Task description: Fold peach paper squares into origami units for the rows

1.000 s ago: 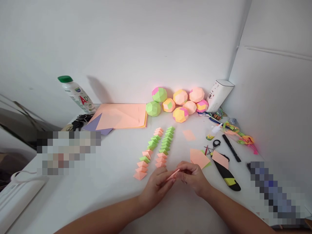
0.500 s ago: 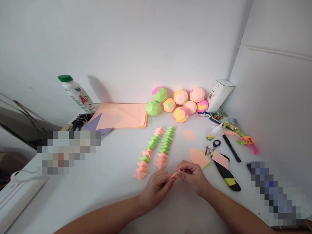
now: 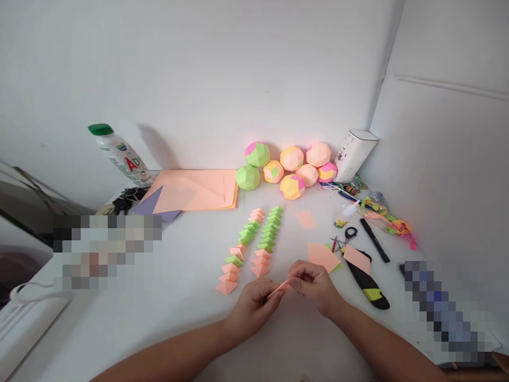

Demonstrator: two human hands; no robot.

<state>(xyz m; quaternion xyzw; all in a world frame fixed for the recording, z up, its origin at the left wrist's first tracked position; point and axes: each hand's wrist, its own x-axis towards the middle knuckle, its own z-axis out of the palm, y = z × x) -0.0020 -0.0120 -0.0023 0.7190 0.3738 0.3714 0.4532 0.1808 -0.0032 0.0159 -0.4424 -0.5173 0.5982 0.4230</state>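
Between my two hands is a small folded piece of peach paper [image 3: 279, 289], seen nearly edge-on. My left hand [image 3: 254, 303] pinches its left end, and my right hand [image 3: 312, 286] grips the right end with thumb and fingers. Parts of the paper are hidden by the fingers. Just beyond my hands run two rows of folded paper units: a left row [image 3: 234, 260] mixing peach and green, and a right row [image 3: 268, 232], green at the far end and peach near me. Peach paper sheets [image 3: 323, 257] lie just past my right hand.
Faceted paper balls [image 3: 292, 187] sit against the wall. Left of them lies a stack of peach sheets [image 3: 191, 191] beside a bottle [image 3: 125, 159]. On the right are scissors [image 3: 350, 233], a black-and-yellow cutter [image 3: 368, 286], a black pen [image 3: 375, 240], paper scraps [image 3: 393, 225] and a white box [image 3: 356, 154].
The whole view has shifted slightly left. Both hands keep their hold on the peach paper, a little more of which shows between them.
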